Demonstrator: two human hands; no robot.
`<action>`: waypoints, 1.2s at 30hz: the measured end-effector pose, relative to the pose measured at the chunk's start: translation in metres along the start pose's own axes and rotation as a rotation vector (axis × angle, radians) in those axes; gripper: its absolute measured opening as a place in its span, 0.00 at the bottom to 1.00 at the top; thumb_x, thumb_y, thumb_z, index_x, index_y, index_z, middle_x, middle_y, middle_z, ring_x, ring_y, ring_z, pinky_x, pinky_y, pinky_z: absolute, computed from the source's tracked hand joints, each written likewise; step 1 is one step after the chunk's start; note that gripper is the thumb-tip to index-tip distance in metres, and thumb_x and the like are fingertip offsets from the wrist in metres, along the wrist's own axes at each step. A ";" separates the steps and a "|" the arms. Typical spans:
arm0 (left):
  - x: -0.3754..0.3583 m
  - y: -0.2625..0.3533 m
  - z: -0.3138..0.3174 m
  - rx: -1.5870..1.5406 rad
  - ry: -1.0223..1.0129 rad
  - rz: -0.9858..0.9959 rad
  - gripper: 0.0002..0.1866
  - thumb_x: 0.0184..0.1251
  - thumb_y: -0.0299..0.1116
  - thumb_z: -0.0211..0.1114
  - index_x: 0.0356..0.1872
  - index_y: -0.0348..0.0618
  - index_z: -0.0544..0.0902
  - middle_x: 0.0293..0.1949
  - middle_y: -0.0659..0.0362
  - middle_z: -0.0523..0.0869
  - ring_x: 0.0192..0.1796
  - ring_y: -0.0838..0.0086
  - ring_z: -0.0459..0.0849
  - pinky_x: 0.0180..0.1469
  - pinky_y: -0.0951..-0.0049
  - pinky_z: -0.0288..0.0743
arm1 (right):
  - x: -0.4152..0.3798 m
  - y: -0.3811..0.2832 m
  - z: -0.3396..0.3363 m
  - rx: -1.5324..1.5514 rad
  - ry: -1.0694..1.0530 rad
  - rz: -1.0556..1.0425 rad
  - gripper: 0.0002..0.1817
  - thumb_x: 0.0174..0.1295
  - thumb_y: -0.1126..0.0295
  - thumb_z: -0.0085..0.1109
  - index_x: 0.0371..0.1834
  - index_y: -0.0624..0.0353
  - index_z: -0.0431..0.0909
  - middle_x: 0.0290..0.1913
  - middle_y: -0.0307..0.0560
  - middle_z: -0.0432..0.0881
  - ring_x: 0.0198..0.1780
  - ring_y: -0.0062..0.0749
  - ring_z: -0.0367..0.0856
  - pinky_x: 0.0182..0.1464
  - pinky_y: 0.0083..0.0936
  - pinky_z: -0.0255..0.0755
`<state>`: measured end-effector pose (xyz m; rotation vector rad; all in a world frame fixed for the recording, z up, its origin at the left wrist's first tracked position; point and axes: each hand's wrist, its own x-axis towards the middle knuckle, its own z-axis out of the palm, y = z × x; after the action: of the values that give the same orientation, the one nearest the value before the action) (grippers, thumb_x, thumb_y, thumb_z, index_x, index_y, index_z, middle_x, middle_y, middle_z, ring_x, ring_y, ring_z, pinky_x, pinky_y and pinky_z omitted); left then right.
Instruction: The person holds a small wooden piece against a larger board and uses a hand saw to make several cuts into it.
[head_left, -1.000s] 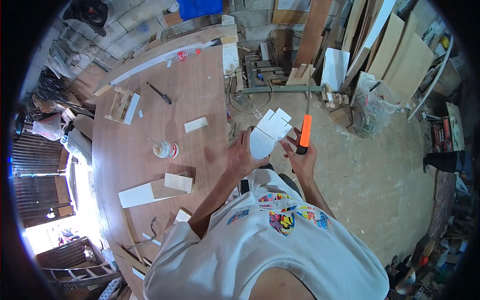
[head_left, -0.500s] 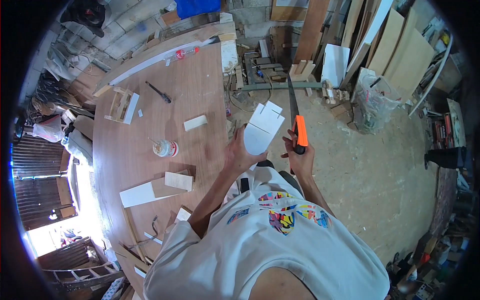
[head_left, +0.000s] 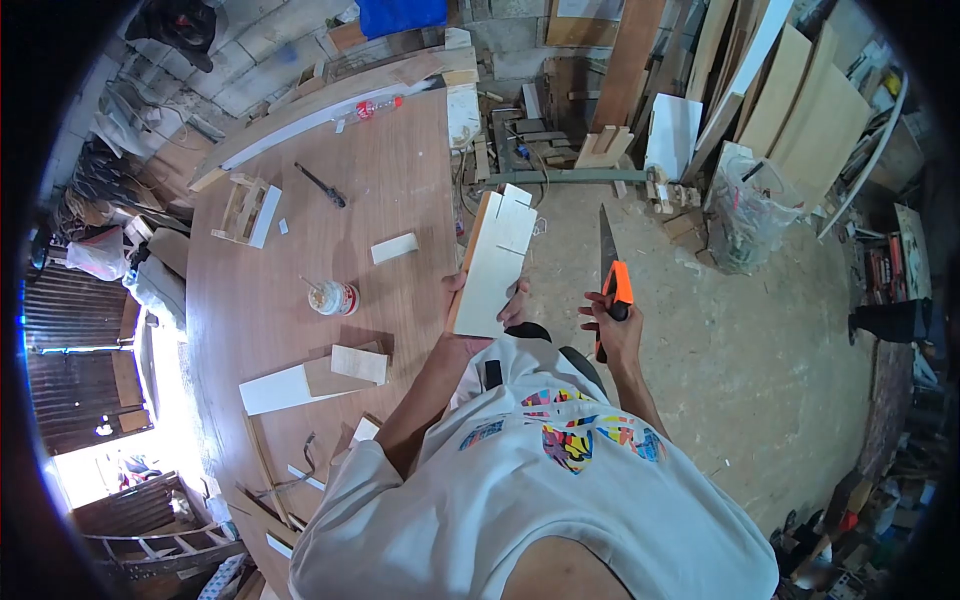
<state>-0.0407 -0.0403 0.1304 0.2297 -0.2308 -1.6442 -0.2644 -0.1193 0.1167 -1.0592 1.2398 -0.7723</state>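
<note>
My left hand [head_left: 514, 303] is closed around the lower part of a pale wooden board [head_left: 492, 265], its fingers showing at both edges. The board tilts up and away, with notches cut at its far end. Off to the right, my right hand [head_left: 617, 330] grips a handsaw [head_left: 620, 284] by its orange and black handle. The saw's blade points away from me and stands apart from the board. Nearest on the worktable are a small white block [head_left: 394, 248] and an open jar [head_left: 332, 297] with a stick in it.
The brown worktable [head_left: 400, 150] fills the left side. On it lie a dark tool [head_left: 320, 185], a small wooden frame [head_left: 245, 210], a plastic bottle [head_left: 377, 107] and wood pieces [head_left: 358, 364]. Planks [head_left: 785, 100] lean at the back right beside a clear bag [head_left: 750, 220].
The board has turned and shifted left, now showing a longer face and a brown edge. My right hand has moved the saw slightly right and nearer, away from the board.
</note>
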 end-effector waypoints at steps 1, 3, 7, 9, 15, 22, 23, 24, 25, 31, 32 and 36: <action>-0.002 -0.002 0.006 -0.058 0.010 -0.016 0.51 0.50 0.67 0.56 0.63 0.27 0.63 0.42 0.48 0.77 0.24 0.72 0.72 0.29 0.70 0.67 | -0.002 0.000 0.001 -0.002 0.008 0.006 0.06 0.63 0.83 0.51 0.42 0.70 0.75 0.47 0.54 0.84 0.40 0.40 0.87 0.32 0.29 0.84; -0.004 -0.002 0.009 -0.121 -0.018 -0.025 0.50 0.49 0.65 0.56 0.64 0.29 0.63 0.42 0.47 0.77 0.24 0.71 0.72 0.29 0.70 0.67 | -0.006 0.000 0.002 -0.012 0.003 -0.008 0.06 0.63 0.83 0.51 0.41 0.70 0.75 0.46 0.54 0.84 0.39 0.40 0.87 0.32 0.29 0.84; -0.002 -0.004 0.010 -0.306 -0.197 -0.069 0.51 0.50 0.64 0.56 0.65 0.26 0.62 0.42 0.45 0.77 0.23 0.70 0.72 0.29 0.68 0.68 | -0.008 -0.003 0.004 -0.008 0.008 -0.046 0.06 0.63 0.83 0.50 0.42 0.69 0.75 0.44 0.54 0.84 0.38 0.40 0.87 0.31 0.29 0.83; -0.002 -0.004 0.012 -0.324 -0.193 -0.068 0.51 0.50 0.64 0.56 0.64 0.25 0.61 0.42 0.44 0.77 0.23 0.70 0.71 0.29 0.67 0.68 | -0.007 -0.007 0.005 -0.001 0.007 -0.044 0.05 0.63 0.83 0.50 0.40 0.68 0.74 0.44 0.54 0.84 0.38 0.40 0.87 0.31 0.30 0.83; -0.001 -0.001 0.011 -0.284 -0.186 -0.068 0.50 0.50 0.64 0.56 0.64 0.25 0.62 0.44 0.45 0.77 0.25 0.71 0.72 0.30 0.69 0.70 | -0.010 -0.008 0.008 0.008 -0.029 -0.019 0.05 0.62 0.84 0.51 0.32 0.62 0.67 0.43 0.54 0.85 0.38 0.40 0.87 0.31 0.30 0.82; -0.001 0.020 -0.028 1.411 0.347 0.006 0.46 0.39 0.44 0.78 0.63 0.38 0.69 0.52 0.49 0.76 0.51 0.60 0.79 0.54 0.62 0.75 | -0.014 0.001 0.006 -0.013 -0.042 0.020 0.06 0.63 0.83 0.51 0.31 0.61 0.67 0.43 0.54 0.85 0.37 0.37 0.87 0.30 0.30 0.81; -0.001 0.022 -0.033 1.408 0.349 0.008 0.46 0.39 0.44 0.78 0.63 0.38 0.69 0.52 0.49 0.76 0.51 0.60 0.79 0.54 0.62 0.75 | -0.014 0.001 0.006 -0.017 -0.044 0.020 0.06 0.63 0.83 0.51 0.31 0.61 0.67 0.43 0.54 0.85 0.37 0.37 0.87 0.30 0.30 0.81; -0.002 0.023 -0.041 1.693 0.367 0.022 0.48 0.34 0.42 0.79 0.63 0.41 0.69 0.54 0.50 0.75 0.56 0.58 0.75 0.59 0.60 0.70 | -0.014 0.002 0.005 -0.026 -0.039 0.031 0.05 0.63 0.83 0.51 0.32 0.62 0.67 0.43 0.54 0.85 0.36 0.36 0.87 0.30 0.30 0.81; -0.004 0.024 -0.051 1.979 0.382 0.036 0.51 0.29 0.40 0.81 0.64 0.43 0.69 0.57 0.51 0.73 0.61 0.56 0.71 0.64 0.57 0.66 | -0.014 0.003 0.005 -0.036 -0.035 0.044 0.05 0.63 0.83 0.51 0.33 0.62 0.68 0.42 0.54 0.85 0.36 0.36 0.87 0.30 0.30 0.81; -0.031 0.029 -0.154 2.134 0.360 -0.096 0.51 0.26 0.37 0.81 0.64 0.48 0.70 0.62 0.55 0.68 0.66 0.57 0.63 0.68 0.53 0.56 | -0.016 0.008 -0.005 -0.061 -0.049 0.057 0.03 0.63 0.82 0.51 0.35 0.64 0.70 0.42 0.53 0.85 0.35 0.36 0.86 0.29 0.30 0.81; -0.038 0.027 -0.165 2.126 0.366 -0.106 0.51 0.26 0.37 0.81 0.64 0.48 0.70 0.62 0.55 0.68 0.66 0.57 0.63 0.68 0.53 0.56 | -0.018 0.011 -0.008 -0.067 -0.051 0.068 0.03 0.63 0.82 0.51 0.35 0.64 0.70 0.42 0.53 0.85 0.35 0.36 0.86 0.29 0.30 0.81; -0.053 0.027 -0.188 2.122 0.428 -0.132 0.51 0.25 0.35 0.81 0.63 0.51 0.69 0.62 0.57 0.67 0.67 0.58 0.61 0.68 0.53 0.54 | -0.024 0.009 -0.009 -0.117 -0.076 0.086 0.03 0.63 0.81 0.54 0.34 0.64 0.70 0.41 0.52 0.85 0.36 0.36 0.87 0.30 0.29 0.81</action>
<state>0.0435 0.0077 -0.0413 2.1178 -1.5528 -0.7547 -0.2785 -0.0959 0.1167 -1.1122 1.2696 -0.5945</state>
